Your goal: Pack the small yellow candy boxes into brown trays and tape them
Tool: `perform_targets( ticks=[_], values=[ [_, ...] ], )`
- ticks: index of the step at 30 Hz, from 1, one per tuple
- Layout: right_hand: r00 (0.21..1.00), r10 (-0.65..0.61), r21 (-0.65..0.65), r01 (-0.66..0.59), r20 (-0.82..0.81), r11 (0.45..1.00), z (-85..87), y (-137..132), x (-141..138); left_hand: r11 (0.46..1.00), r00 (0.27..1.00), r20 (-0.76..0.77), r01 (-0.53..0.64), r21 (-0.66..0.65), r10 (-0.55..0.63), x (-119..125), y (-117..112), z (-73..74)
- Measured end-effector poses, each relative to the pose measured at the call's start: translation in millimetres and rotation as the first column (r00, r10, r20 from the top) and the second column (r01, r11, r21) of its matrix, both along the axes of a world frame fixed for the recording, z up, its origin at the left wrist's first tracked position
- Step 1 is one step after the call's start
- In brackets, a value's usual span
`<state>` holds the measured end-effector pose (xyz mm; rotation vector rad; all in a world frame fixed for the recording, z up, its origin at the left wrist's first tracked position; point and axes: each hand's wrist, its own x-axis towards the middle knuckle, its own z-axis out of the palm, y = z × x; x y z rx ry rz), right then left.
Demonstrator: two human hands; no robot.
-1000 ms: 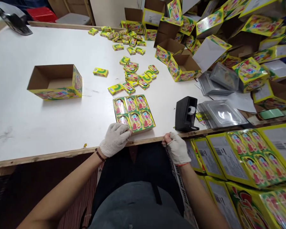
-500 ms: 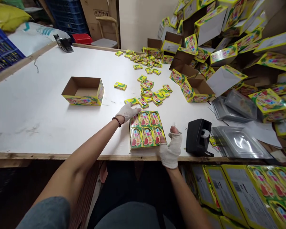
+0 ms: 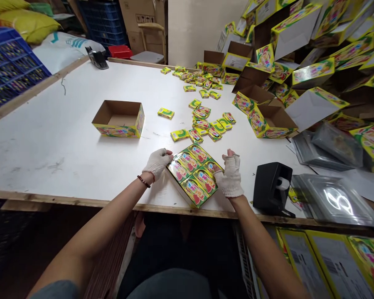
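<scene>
A block of several small yellow-green packets (image 3: 193, 174) lies turned at an angle near the front edge of the white table (image 3: 50, 141). My left hand (image 3: 156, 163), in a white knit glove, grips its left corner with fingers closed on it. On the other side my right hand (image 3: 230, 176), gloved too, presses against the block's right edge with thumb and finger up. Loose small packets (image 3: 205, 122) lie scattered just beyond the block.
An open yellow carton (image 3: 120, 119) stands to the left on the table. A black tape dispenser (image 3: 272, 189) sits at the right. Clear plastic trays (image 3: 330, 195) and a heap of open cartons (image 3: 283, 62) fill the right side. Blue crates (image 3: 9, 66) stand far left.
The block of packets has been turned from square to diagonal. My left hand came back from the block's far corner to its left corner; my right hand moved in against its right edge.
</scene>
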<state>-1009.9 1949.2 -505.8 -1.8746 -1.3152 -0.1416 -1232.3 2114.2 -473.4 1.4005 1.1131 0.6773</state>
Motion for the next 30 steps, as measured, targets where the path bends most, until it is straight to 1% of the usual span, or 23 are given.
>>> perform_targets(
  ticks=[3,5,7,9,11,13,15,18,21,23,24,25,26,27,28,30],
  values=[
    [0.998,-0.042,-0.090,0.046,0.044,0.995,-1.8,13.0,-0.5,0.996,0.996,0.093,-0.006,-0.090,0.014,-16.0,-4.8,-7.5],
    [0.996,-0.048,-0.137,0.058,0.081,0.989,-1.3,18.9,-5.8,0.995,0.989,0.146,-0.003,-0.098,0.018,-23.5,-11.2,-12.8],
    [0.992,-0.044,-0.182,0.066,0.123,0.981,0.9,20.4,-13.8,0.999,0.980,0.199,-0.019,-0.048,0.028,-28.7,-19.3,-18.7],
    [0.985,-0.033,-0.221,0.071,0.170,0.973,4.1,17.8,-24.1,0.998,0.975,0.220,-0.049,0.041,0.039,-32.0,-26.8,-24.9],
    [0.973,0.002,-0.234,0.054,0.230,0.971,7.6,13.7,-36.0,0.989,0.981,0.193,-0.062,0.133,0.035,-33.8,-31.3,-29.9],
    [0.956,0.064,-0.228,0.003,0.286,0.974,10.7,12.2,-48.5,0.977,0.989,0.146,-0.052,0.205,0.022,-34.8,-31.8,-32.3],
    [0.938,0.132,-0.228,-0.059,0.320,0.972,13.5,16.4,-60.6,0.969,0.994,0.105,-0.024,0.246,-0.002,-35.4,-28.2,-31.3],
    [0.928,0.196,-0.257,-0.115,0.315,0.959,16.8,34.6,-77.1,0.966,0.996,0.047,0.057,0.250,-0.071,-36.6,-17.9,-24.6],
    [0.928,0.242,-0.287,-0.159,0.283,0.945,18.4,57.7,-91.0,0.963,0.984,-0.015,0.174,0.204,-0.175,-36.1,-5.0,-16.5],
    [0.925,0.270,-0.299,-0.187,0.268,0.936,18.0,68.3,-97.9,0.968,0.975,-0.018,0.222,0.121,-0.221,-32.7,4.1,-13.9],
    [0.923,0.278,-0.301,-0.195,0.265,0.933,17.4,71.3,-100.4,0.974,0.975,0.020,0.219,0.050,-0.220,-29.7,8.8,-14.0],
    [0.922,0.280,-0.302,-0.197,0.266,0.933,16.6,72.8,-102.2,0.978,0.975,0.090,0.207,-0.026,-0.204,-26.0,13.5,-15.1],
    [0.923,0.278,-0.303,-0.194,0.267,0.933,15.9,73.2,-103.4,0.976,0.966,0.186,0.199,-0.094,-0.179,-21.7,18.0,-17.2],
    [0.923,0.273,-0.302,-0.188,0.270,0.934,15.2,72.8,-104.0,0.968,0.941,0.300,0.205,-0.144,-0.154,-17.1,22.0,-20.3],
    [0.924,0.269,-0.303,-0.183,0.272,0.935,14.7,71.9,-104.3,0.958,0.899,0.416,0.228,-0.171,-0.139,-12.4,25.3,-24.0],
    [0.924,0.266,-0.310,-0.177,0.275,0.934,14.3,70.1,-104.3,0.929,0.786,0.598,0.324,-0.178,-0.159,-4.0,28.7,-33.0]
  ],
)
